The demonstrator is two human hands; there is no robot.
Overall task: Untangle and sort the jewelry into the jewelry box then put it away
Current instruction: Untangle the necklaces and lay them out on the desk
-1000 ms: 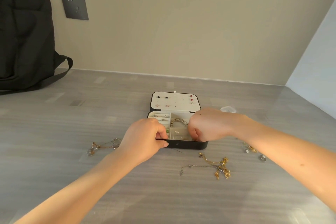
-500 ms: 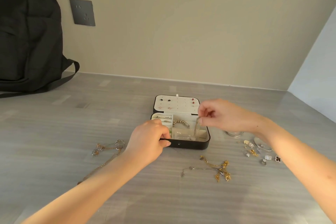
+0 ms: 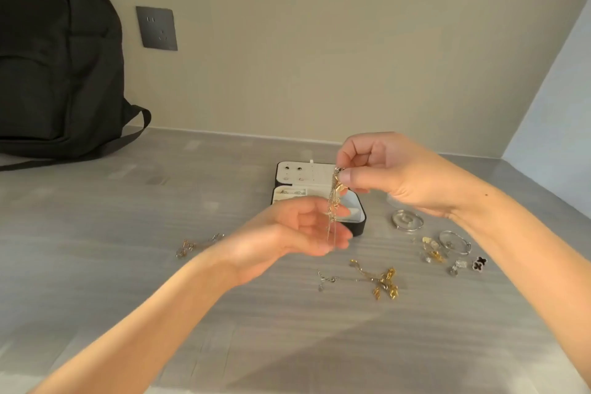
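Dangling from the pinching right hand (image 3: 399, 176), one bunch of thin gold chain (image 3: 332, 211) crosses the relaxed left hand (image 3: 287, 233); one black jewelry box (image 3: 360, 227) lies open.

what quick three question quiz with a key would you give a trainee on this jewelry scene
1. True or false: the right hand pinches thin gold chains that hang down.
2. The left hand is: A curled in a fist; B open, palm up, by the chains; C out of view.
3. Fill in: the round silver bangles lie to the ___ of the open black jewelry box.
Key: 1 true; 2 B; 3 right.
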